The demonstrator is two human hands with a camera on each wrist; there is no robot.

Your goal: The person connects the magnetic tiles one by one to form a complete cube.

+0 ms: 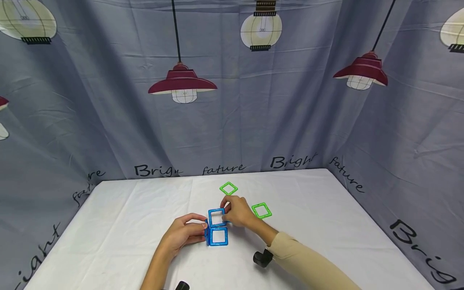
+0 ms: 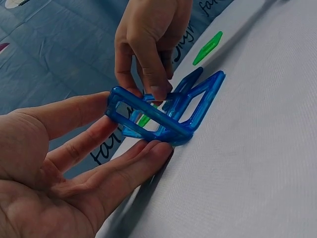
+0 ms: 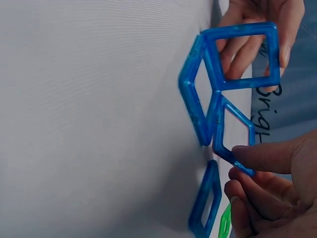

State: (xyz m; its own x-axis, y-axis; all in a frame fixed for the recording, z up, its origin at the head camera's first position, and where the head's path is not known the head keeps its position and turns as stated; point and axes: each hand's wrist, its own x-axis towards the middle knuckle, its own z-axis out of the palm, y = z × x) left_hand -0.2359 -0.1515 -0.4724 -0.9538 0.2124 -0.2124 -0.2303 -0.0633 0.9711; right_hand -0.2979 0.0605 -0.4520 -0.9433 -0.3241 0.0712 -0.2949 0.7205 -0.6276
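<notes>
My left hand holds a blue magnetic square tile upright on its edge, thumb and fingers on its outer side. Against its foot lies a flat blue square tile with an open middle. My right hand pinches another blue square tile between thumb and fingers. This tile stands tilted at the far edge of the flat one, its lower corner near the upright tile. In the right wrist view, a further blue tile lies beyond; my right hand hides it in the head view.
Two green square tiles lie on the white cloth: one green tile farther back, the other green tile right of my right hand. A grey curtain printed with lamps encloses the table on its far side and both flanks.
</notes>
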